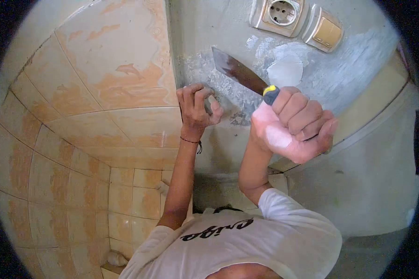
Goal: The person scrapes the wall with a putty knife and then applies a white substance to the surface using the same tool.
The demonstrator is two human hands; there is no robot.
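My right hand (295, 123) is wrapped round the dark handle of a putty knife (241, 74), which has a yellow band near the blade. Its brownish, smeared blade points up and left, overlapping a rough, scraped patch (202, 69) of the grey wall. My left hand (198, 106) is close to that patch, beside the edge of the tiles, its fingers curled and the thumb bent toward them. Something greyish shows between thumb and fingers, but I cannot tell what it is. White smooth filler (285, 69) covers a spot of wall beyond the knife.
A power socket (282, 12) and a light switch (324, 35) are mounted on the wall at the top right. Cream and orange tiles (125, 42) with dolphin pictures cover the left side. A curved ledge (358, 125) runs along the right.
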